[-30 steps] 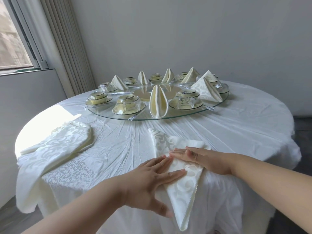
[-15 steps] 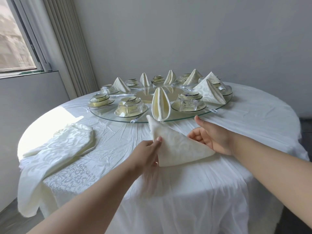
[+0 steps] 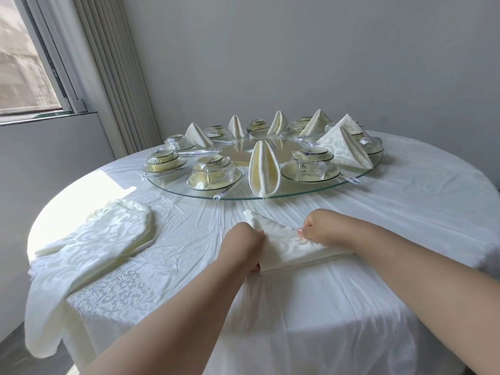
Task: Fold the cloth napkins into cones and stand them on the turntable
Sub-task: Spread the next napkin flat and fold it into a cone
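Folding stage: cream damask cloth napkin [image 3: 295, 246], folded into a flat triangle with its point toward the turntable, lies on the table's near side just short of the glass rim.
Left hand [image 3: 243, 239]: fingers curled over the napkin's left edge, gripping it.
Right hand [image 3: 322, 224]: fingers curled, pinching the upper fold; the hands are close, with cloth between them.
Handling: judged light, soft and limp; creases probably hold only when pressed, so grip at the folded edges and corners.
Round glass turntable [image 3: 359, 175]: carries seven standing napkin cones [image 3: 263, 171] between wrapped cream cup-and-saucer sets [image 3: 213, 174].
Spare napkins [image 3: 89, 244]: a loose cream pile at left, draped over the table edge.
Surface: wrinkled white tablecloth [image 3: 405, 212], likely to shift.
Room: plain grey wall, window and vertical blinds at left.
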{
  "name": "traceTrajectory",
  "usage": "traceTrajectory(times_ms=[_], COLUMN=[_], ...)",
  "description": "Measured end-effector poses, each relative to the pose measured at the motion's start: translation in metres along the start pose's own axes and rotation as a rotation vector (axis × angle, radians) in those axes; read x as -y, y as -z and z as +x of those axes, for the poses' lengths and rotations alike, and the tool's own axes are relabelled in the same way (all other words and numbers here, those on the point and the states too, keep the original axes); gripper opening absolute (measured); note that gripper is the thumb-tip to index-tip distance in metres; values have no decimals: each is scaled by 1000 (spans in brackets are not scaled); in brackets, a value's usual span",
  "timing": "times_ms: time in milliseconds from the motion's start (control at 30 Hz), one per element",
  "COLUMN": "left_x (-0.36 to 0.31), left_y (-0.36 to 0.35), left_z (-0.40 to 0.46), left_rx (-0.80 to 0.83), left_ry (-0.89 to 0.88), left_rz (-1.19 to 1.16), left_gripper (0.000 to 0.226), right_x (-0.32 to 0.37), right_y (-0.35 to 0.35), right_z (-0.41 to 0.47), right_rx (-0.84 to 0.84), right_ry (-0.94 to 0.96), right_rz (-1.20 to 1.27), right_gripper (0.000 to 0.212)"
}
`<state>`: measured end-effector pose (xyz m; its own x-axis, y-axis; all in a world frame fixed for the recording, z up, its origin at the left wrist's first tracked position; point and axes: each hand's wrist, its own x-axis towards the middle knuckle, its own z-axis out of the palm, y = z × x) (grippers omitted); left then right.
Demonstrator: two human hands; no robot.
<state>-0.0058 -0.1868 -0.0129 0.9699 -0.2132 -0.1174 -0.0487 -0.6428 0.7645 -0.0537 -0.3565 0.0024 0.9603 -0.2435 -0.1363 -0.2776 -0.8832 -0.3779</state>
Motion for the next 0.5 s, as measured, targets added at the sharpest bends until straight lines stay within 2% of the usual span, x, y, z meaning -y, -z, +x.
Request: traceTrajectory(times_ms=[200,300,367,433,500], left_x=[-2,1,1,2,1], left_y=[-4,-4,-4,-3,-4], left_z=[4,3,-1,-6,-7], left_rx=[5,-68,-175,-339,-429], left_ry=[-56,-87,-117,-245,-489], left_rz=[161,290,367,471,543], left_gripper=[34,37,35,30,24], right_x=[-3,-3,-2,-3,-3], right_y=[-7,-10,-10,-11,-12], right_z=[-5,-1,0,2,3], right_rx=[-66,-55,-50,-47,-33], right_ry=[-35,-69,-70,-67,-67], right_rz=[-174,-189,-191,-192,-203], right_gripper=[43,40,40,41,40])
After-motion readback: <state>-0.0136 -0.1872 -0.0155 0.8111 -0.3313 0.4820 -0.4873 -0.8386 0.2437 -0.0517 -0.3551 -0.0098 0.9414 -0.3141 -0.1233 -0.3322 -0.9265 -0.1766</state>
